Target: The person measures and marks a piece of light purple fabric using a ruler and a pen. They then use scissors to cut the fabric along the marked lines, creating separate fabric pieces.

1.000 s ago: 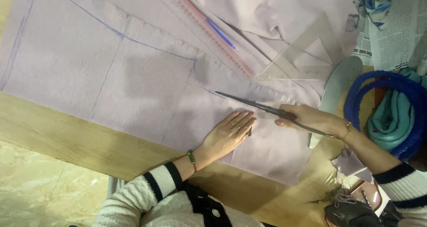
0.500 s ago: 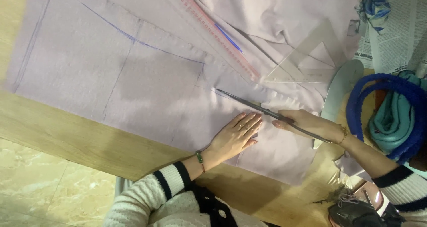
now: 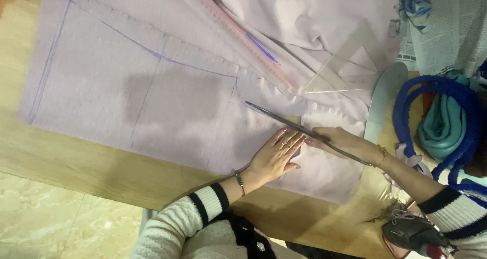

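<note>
The pale lilac fabric [image 3: 167,96] runs off the top edge of the frame, so its full extent is unseen. At the right, the newspaper [image 3: 436,30] and the blue-handled bag [image 3: 431,107] are cut by the edge. The scissors [image 3: 304,131] vanish under the right hand [image 3: 340,140], handles hidden, so the grip cannot be judged. Bottom right, a dark object [image 3: 413,233] is too blurred to identify.
</note>
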